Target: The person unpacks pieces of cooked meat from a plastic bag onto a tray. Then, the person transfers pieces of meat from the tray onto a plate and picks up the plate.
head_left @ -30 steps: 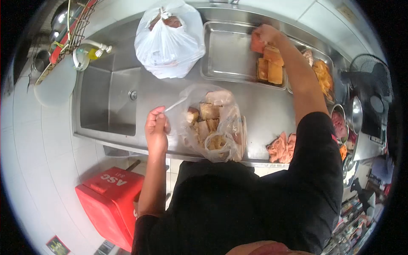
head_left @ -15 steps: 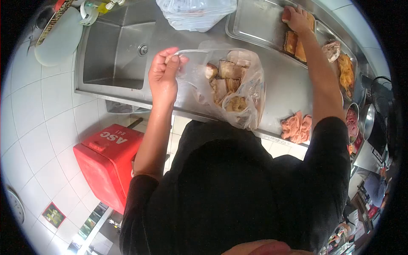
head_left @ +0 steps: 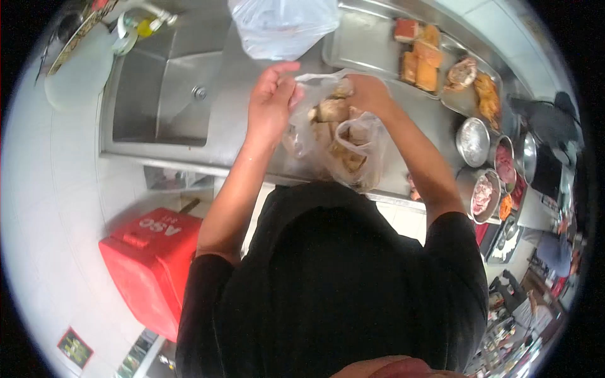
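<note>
My left hand (head_left: pixel 272 104) pinches the upper left edge of a clear plastic bag (head_left: pixel 372 154), with the index finger sticking out above. Several pale brown blocks of meat (head_left: pixel 334 112) fill the bag, which rests at the counter's front edge against my black shirt. My right hand (head_left: pixel 367 94) reaches into the bag's mouth from the right. Its fingertips are hidden among plastic and meat, so what they hold, if anything, does not show.
A steel sink (head_left: pixel 167 101) lies left, and a full white bag (head_left: pixel 283 28) sits behind. Browned slabs (head_left: pixel 427 55) lie on a steel tray (head_left: pixel 359 47). Metal bowls (head_left: pixel 472 142) of meat stand right. A red box (head_left: pixel 151 264) is below the counter's left side.
My right hand has left the slabs on the tray and come left and nearer, into the bag's mouth. My left hand has shifted slightly right. The view has turned, showing more bowls.
</note>
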Available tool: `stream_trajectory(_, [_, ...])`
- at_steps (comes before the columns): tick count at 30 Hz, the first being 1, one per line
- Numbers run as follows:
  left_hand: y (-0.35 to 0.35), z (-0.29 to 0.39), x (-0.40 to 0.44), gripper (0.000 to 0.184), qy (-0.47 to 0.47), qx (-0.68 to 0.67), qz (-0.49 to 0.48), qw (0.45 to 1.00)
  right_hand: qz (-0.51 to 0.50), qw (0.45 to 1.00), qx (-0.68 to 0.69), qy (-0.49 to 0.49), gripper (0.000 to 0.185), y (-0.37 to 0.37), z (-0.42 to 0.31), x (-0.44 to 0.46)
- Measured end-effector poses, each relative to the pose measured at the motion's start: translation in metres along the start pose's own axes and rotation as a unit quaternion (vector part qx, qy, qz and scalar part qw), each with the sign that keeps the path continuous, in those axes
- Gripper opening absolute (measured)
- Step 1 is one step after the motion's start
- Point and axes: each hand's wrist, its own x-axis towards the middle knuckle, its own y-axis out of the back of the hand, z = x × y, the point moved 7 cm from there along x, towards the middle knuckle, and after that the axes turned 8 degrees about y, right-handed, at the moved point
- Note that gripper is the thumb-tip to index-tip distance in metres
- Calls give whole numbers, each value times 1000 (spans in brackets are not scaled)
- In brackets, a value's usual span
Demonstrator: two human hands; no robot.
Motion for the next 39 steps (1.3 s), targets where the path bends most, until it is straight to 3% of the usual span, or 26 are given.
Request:
stream_trajectory(3, [0,-14,8,23,-8,-16,-6,1000,-72,993,-87,-31,44,5,2,-10])
stream_trajectory(6, [11,-6,12,21,-17,-50,13,999,112,992,-35,47,52,47,-38,-47])
stream_trajectory(9, [18,-8,15,19,-12,-66,33,997,225,946,233,-14,58,67,-27,-83])
stream_trajectory(12, [16,-19,20,19,-6,-80,37,996,276,879,372,-114,60,69,30,-111])
stream_trajectory(14, [18,-27,21,19,8,-90,45,995,327,866,332,-181,57,94,68,-129])
stream_trajectory(17, [16,-32,20,19,4,-80,30,996,464,838,119,-261,58,135,103,-150])
stream_trajectory(20, [15,-37,18,18,27,-66,44,996,491,861,-126,-48,62,132,111,-134])
stream_trajectory(21, [14,-39,18,18,26,-73,54,996,479,867,-130,-50,62,94,149,-126])
stream_trajectory(25, [18,-34,17,18,1,-85,52,995,476,854,-182,-108,54,75,181,-126])
stream_trajectory(29, [21,-25,9,19,1,-102,53,993,507,846,-154,-57,55,81,188,-129])
stream_trajectory(32, [18,-16,5,21,-7,-104,40,994,531,837,18,-131,55,83,218,-132])
stream_trajectory(34, [18,-14,-1,22,-28,-101,9,994,556,826,-22,-89,47,86,237,-134])
stream_trajectory(36, [19,-7,-3,21,-57,-99,-3,993,612,756,224,-52,34,122,134,-141])
stream_trajectory(37, [19,-4,-7,20,-65,-98,-3,993,557,795,236,-41,24,135,75,-139])
stream_trajectory(39, [19,0,-9,20,-86,-95,-8,992,377,830,395,112,21,107,-14,-125])
